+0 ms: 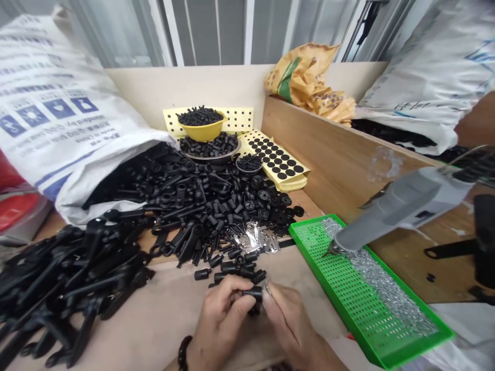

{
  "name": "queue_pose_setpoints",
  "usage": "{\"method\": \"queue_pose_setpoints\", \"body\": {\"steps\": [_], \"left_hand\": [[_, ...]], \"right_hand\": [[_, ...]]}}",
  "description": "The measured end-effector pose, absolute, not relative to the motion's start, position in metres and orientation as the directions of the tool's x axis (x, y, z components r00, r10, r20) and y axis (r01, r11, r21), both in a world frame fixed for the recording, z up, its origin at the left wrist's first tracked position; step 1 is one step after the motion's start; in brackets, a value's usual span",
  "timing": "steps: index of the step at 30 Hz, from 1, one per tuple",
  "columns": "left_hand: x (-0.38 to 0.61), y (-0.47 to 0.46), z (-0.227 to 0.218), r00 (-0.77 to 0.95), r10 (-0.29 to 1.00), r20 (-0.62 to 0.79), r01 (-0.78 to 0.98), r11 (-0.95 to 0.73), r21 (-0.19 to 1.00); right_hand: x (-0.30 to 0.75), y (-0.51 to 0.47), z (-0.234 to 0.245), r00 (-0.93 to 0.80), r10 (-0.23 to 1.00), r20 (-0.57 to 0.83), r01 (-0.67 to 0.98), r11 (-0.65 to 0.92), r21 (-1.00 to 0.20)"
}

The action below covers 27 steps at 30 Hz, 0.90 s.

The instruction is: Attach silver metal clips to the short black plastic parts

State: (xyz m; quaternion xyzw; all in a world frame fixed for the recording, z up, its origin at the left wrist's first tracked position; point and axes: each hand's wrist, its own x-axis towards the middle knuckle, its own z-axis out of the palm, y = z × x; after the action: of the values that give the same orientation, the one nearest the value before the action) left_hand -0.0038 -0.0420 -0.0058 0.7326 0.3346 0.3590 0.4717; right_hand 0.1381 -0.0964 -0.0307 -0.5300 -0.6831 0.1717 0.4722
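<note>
Head view: left hand (221,320) pinching black plastic cylinder (253,294), right hand (286,324) touching it

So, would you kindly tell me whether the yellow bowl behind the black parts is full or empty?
Full: black screws are heaped above the rim of the yellow bowl.

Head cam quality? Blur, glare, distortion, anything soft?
Head view: strong wide-angle bending at the edges, curving the white sack and wooden board; soft, even light; glare on the foil pieces; grey power tool slightly smeared; left hand, right hand and black plastic cylinder fairly sharp.
</note>
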Motion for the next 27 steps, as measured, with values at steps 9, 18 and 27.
{"method": "queue_pose_setpoints", "body": {"steps": [9,18,27], "left_hand": [[-0.006,-0.050,-0.020,0.456,0.884,-0.100,-0.057,0.141,0.988],[-0.014,-0.048,-0.025,0.428,0.882,-0.198,-0.114,0.270,0.956],[-0.019,-0.049,-0.022,0.482,0.861,0.163,0.111,-0.244,0.963]], "right_hand": [[0.140,-0.097,-0.035,-0.007,0.951,0.309,0.544,0.263,-0.797],[0.142,-0.091,-0.032,-0.111,0.903,0.415,0.640,0.385,-0.665],[0.132,-0.097,-0.038,-0.103,0.904,0.416,0.689,0.366,-0.626]]}}
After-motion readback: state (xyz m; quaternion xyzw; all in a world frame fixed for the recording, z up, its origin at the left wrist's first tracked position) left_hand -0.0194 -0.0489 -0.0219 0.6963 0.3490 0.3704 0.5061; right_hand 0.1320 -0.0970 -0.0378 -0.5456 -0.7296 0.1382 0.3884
